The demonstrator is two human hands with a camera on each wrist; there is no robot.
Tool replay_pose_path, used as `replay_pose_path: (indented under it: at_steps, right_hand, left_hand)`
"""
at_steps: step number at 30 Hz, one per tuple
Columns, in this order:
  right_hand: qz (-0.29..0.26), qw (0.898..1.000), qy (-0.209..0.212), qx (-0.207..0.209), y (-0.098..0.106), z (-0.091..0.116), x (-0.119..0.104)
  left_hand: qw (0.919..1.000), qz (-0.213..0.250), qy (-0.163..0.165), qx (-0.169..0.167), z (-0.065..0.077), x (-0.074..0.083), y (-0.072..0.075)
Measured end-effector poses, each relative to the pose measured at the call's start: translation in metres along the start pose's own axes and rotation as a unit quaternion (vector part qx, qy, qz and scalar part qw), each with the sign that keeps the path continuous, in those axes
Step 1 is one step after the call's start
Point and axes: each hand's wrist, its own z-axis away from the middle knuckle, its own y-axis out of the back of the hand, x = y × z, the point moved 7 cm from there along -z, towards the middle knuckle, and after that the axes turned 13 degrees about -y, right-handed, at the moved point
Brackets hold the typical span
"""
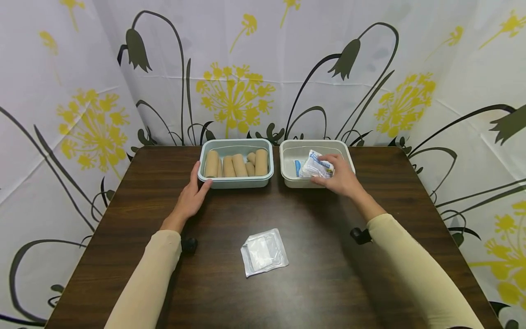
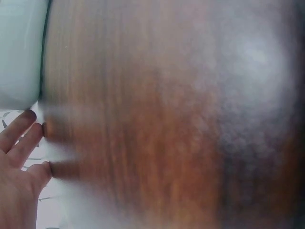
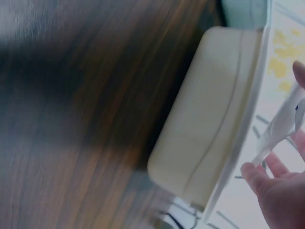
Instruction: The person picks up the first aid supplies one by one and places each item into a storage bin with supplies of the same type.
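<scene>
My right hand (image 1: 344,177) pinches a white packet with blue print (image 1: 314,163) over the cream bin (image 1: 297,183). The right wrist view shows this packet (image 3: 281,126) between thumb and fingers, above the bin's rim. At the left corner of the pale blue bin (image 1: 234,184), my left hand (image 1: 191,195) touches it with extended fingers along the side and the thumb near the front rim. Tan rolls, apparently bandages (image 1: 240,165), stand and lean inside the blue bin. Another blue-marked packet (image 1: 297,168) lies in the cream bin, partly hidden.
A clear-and-white square packet (image 1: 260,252), like packaged gauze, lies flat on the dark wooden table (image 1: 213,292) in front of the bins. Behind the table's back edge hangs a white curtain (image 1: 263,41) with yellow and grey flowers. The two bins stand side by side with a narrow gap.
</scene>
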Motion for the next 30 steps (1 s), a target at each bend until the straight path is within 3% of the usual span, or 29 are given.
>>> replay_pose_path:
  at_steps: [7,20,30]
  right_hand:
    - [0.030,0.998,-0.053,0.006,0.002,-0.014,0.017]
    - [0.058,0.996,-0.073,0.003,0.003,-0.023,0.030]
    - [0.051,0.997,-0.059,0.014,0.009,-0.017,0.034]
  left_hand:
    - [1.0000,-0.002,-0.002,0.001,-0.001,-0.001,0.000]
    - [1.0000,0.000,0.001,0.001,0.001,-0.001,0.000]
    - [1.0000,0.003,0.005,-0.003,0.001,-0.001,0.001]
